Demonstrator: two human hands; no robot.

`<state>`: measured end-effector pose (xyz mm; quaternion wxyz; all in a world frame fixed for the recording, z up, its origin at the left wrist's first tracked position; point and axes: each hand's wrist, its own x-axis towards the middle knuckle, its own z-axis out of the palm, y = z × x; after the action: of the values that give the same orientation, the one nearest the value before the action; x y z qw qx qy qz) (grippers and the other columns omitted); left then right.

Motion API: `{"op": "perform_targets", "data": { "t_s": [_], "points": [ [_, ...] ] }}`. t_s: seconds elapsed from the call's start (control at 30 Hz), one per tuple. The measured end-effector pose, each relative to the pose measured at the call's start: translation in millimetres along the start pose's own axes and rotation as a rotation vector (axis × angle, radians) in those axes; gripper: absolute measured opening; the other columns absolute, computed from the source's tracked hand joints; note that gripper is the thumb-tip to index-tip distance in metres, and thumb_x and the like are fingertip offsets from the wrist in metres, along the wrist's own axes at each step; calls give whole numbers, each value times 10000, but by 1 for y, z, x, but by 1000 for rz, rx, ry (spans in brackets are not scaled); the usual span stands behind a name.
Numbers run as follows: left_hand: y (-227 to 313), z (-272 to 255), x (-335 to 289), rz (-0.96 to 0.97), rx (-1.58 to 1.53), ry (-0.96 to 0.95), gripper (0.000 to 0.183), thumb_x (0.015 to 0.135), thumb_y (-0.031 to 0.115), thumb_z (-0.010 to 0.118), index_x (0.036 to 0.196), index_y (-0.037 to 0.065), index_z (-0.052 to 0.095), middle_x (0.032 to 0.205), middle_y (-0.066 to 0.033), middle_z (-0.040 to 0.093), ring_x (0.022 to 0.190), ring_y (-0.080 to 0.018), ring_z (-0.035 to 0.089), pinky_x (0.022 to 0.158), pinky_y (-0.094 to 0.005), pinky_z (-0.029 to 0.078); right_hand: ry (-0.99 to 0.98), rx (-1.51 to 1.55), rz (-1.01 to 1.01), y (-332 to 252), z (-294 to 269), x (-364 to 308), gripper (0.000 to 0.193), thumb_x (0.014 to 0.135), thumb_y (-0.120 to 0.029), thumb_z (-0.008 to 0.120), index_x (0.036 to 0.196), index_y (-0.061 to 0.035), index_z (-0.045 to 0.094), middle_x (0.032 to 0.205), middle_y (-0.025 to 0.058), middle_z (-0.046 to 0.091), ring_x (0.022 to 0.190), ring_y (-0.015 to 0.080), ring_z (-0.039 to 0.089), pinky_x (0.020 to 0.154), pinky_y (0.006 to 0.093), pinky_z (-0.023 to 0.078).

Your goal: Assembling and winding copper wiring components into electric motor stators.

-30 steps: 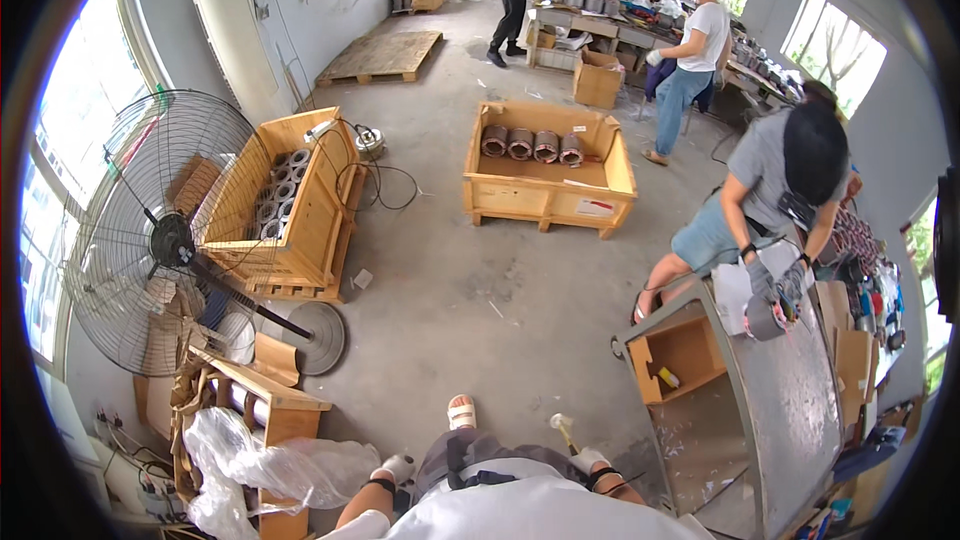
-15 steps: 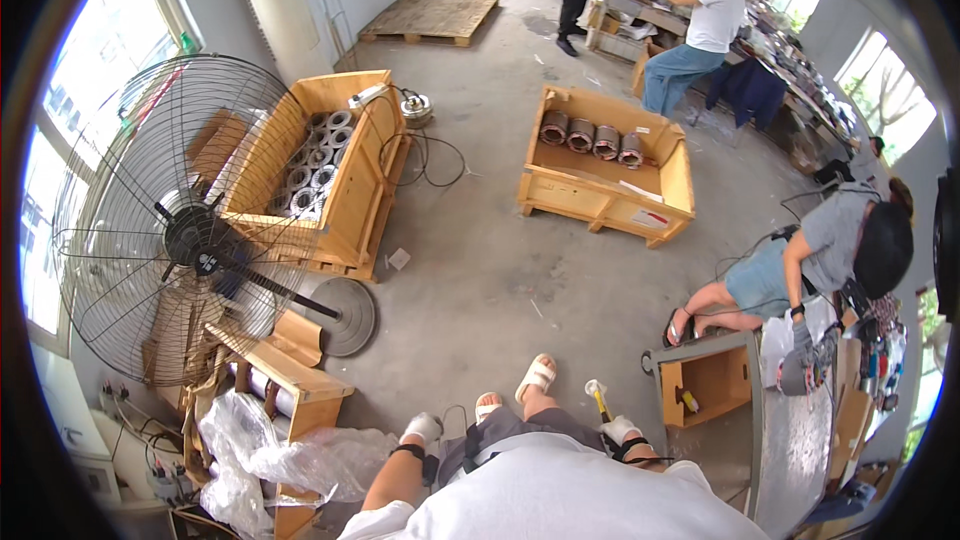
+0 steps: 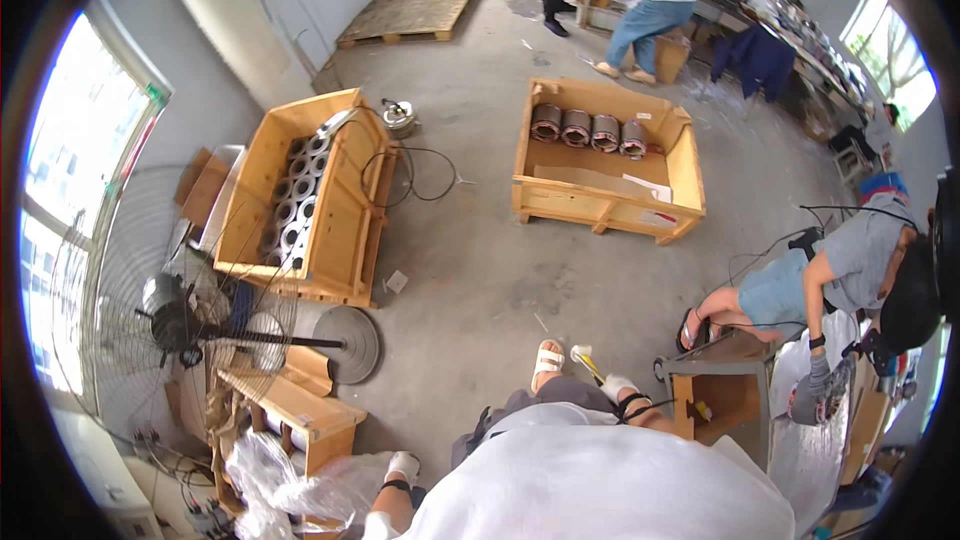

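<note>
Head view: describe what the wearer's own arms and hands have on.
Both hands are gloved in white. The left hand has a dark band at the wrist, and the right hand has a dark strap looped around its wrist. Both forearms are bare below the gloves, so the sleeves are short or pushed up. A white shirt covers the body beneath them.

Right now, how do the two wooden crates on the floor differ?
The left crate is packed with several rows of round metal cylinders; the right crate holds only one row of four along its far wall, its floor mostly bare apart from flat sheets. The left crate stands beside the pedestal fan; the right crate sits alone on open concrete. Both are open-topped, of pale wood.
</note>
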<state>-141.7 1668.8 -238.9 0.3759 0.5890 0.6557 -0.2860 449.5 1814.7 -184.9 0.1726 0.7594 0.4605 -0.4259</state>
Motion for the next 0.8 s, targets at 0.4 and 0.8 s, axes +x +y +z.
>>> {"op": "perform_targets", "data": {
  "t_s": [0.4, 0.8],
  "points": [
    [218, -255, 58, 50, -89, 26, 219, 823, 192, 583, 948, 95, 735, 992, -176, 696, 929, -310, 682, 803, -374, 534, -15, -33, -91, -57, -108, 86, 449, 767, -374, 606, 1083, -64, 685, 1083, 217, 654, 1027, 372, 630, 896, 445, 496],
    [81, -396, 221, -55, -313, 5, 185, 783, 128, 570, 789, 48, 737, 799, -150, 708, 777, -289, 698, 726, -354, 552, -114, -8, -317, -362, -272, 198, 397, 758, -328, 660, 956, 14, 687, 950, 271, 662, 923, 394, 656, 815, 449, 512]
  ]
}}
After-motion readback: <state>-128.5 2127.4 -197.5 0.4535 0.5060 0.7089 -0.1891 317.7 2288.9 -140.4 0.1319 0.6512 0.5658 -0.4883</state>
